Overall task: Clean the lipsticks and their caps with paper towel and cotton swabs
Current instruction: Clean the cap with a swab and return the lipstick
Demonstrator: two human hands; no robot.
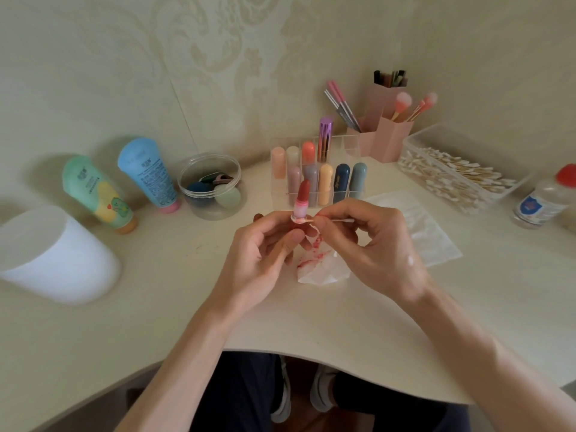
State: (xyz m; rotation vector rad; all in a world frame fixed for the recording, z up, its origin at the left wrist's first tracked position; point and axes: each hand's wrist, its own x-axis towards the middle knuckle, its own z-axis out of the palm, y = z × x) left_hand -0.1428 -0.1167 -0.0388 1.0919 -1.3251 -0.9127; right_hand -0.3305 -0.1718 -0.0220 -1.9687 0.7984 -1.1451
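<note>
My left hand [265,244] grips the base of an uncapped red lipstick [301,198], held upright above the table's middle. My right hand [367,241] pinches a cotton swab [338,220] and its left tip touches the pink collar of the lipstick. Under my hands lies a crumpled paper towel [318,266] smeared with red. A clear organiser [318,169] behind holds several capped lipsticks. A clean folded paper towel [424,226] lies to the right.
A clear box of cotton swabs [452,173] and a red-capped bottle [542,201] stand at the right. Pink brush holders [383,132] sit at the back. A sponge jar [212,185], two tubes [124,185] and a white roll [56,254] are on the left.
</note>
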